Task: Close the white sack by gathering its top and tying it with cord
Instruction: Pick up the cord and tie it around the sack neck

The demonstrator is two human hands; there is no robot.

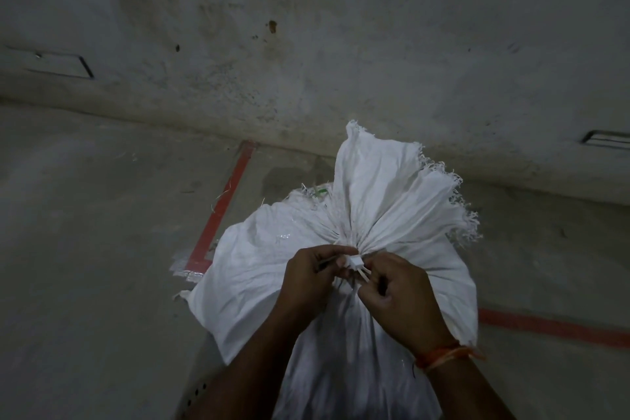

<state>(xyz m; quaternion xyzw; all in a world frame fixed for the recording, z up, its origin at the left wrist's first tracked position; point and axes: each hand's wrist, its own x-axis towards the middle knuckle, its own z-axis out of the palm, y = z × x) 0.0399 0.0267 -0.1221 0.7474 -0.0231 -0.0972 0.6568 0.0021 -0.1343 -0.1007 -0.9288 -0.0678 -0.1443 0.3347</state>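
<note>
A full white woven sack [249, 269] stands on the floor in front of me. Its top [385, 187] is gathered into a tight neck and fans out above it with frayed edges. A thin white cord [355, 263] is wrapped around the neck, with a small knot and short ends showing between my hands. My left hand [312, 278] pinches the cord on the left of the knot. My right hand [402, 297], with an orange thread on its wrist, pinches the cord ends on the right.
The sack stands on a dim concrete floor [85, 249] marked with red tape lines [221, 211]. A stained concrete wall [306, 44] rises just behind the sack. Another red line [552, 326] runs at the right.
</note>
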